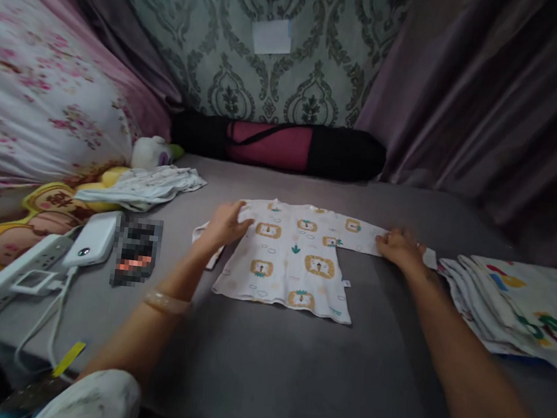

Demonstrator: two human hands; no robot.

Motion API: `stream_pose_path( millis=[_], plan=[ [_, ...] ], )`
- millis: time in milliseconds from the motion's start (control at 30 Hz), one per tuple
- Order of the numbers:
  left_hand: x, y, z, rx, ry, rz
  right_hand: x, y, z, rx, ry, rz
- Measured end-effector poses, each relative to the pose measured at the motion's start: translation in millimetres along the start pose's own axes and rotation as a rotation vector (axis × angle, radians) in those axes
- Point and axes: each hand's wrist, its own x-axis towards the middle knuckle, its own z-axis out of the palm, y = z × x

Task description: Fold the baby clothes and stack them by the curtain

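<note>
A small white long-sleeved shirt with a lion print lies flat on the grey bed surface, neck away from me. My left hand rests on its left shoulder and sleeve, fingers curled onto the cloth. My right hand presses on the end of the right sleeve, fingers apart. Whether either hand grips the cloth or only presses it, I cannot tell. A bangle sits on my left wrist.
A stack of folded colourful-print cloths lies at the right. At the left are a crumpled white garment, a white power bank with cable, a power strip and cartoon pillows. A pink and black rolled bag lies against the wall.
</note>
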Motion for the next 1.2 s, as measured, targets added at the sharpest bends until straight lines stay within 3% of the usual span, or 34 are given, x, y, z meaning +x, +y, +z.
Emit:
stream_pose_path(
  millis=[100,200,367,533,633,767,833,900,1067,1200],
  plan=[
    [-26,-49,-27,0.084,-0.072,-0.384,4,-42,-3,0.037,0.021,-0.094],
    [-47,-74,-39,0.037,-0.169,-0.578,3,-103,0,0.094,-0.015,-0.275],
    [-58,-73,-35,-0.049,-0.23,-0.621,-15,-215,18,0.3,-0.171,-0.599],
    [-54,-67,-32,-0.25,-0.276,-0.658,-35,-291,40,0.396,-0.284,-0.657],
    [-49,-67,-41,-0.186,-0.205,-0.488,-39,-308,51,0.391,-0.271,-0.638],
    [-34,-76,-56,0.282,0.202,-0.263,-46,-310,63,0.373,-0.228,-0.625],
    [-24,-87,-58,0.456,0.321,-0.223,-52,-309,66,0.344,-0.188,-0.644],
    [-15,-101,-55,0.544,0.314,-0.189,-59,-309,67,0.295,-0.159,-0.651],
    [-9,-132,-34,0.632,0.095,-0.108,-69,-311,64,0.218,-0.169,-0.649],
    [-8,-140,-30,0.628,-0.048,-0.126,-69,-311,63,0.202,-0.173,-0.648]
  ],
)
